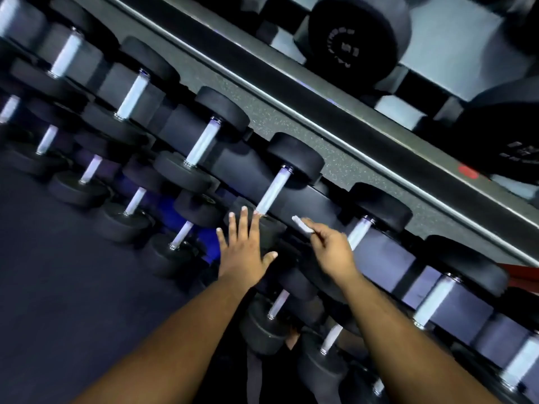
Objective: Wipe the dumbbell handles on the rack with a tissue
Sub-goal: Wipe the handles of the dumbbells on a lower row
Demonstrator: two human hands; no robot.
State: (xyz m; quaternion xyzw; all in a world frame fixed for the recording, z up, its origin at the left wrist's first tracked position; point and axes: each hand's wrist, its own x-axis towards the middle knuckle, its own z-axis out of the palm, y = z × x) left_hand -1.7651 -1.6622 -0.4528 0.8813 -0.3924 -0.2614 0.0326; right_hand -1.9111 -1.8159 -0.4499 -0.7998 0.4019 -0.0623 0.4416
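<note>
A row of black dumbbells with pale metal handles lies on the dark rack [291, 123], running from upper left to lower right. My left hand [246, 250] is flat, fingers spread, on the near head of the middle dumbbell, just below its handle [274, 189]. My right hand [329, 247] pinches a small folded white tissue [302, 223] and hovers between that handle and the neighbouring handle [360, 233], whose lower end it partly covers. The tissue touches neither handle.
A lower tier of smaller dumbbells [134, 201] runs beneath the upper row. Dark floor [58, 287] fills the lower left. Beyond the rack's back rail [379, 158], large black dumbbell heads [355, 39] show at the top right. Something red [525, 272] sits at the right edge.
</note>
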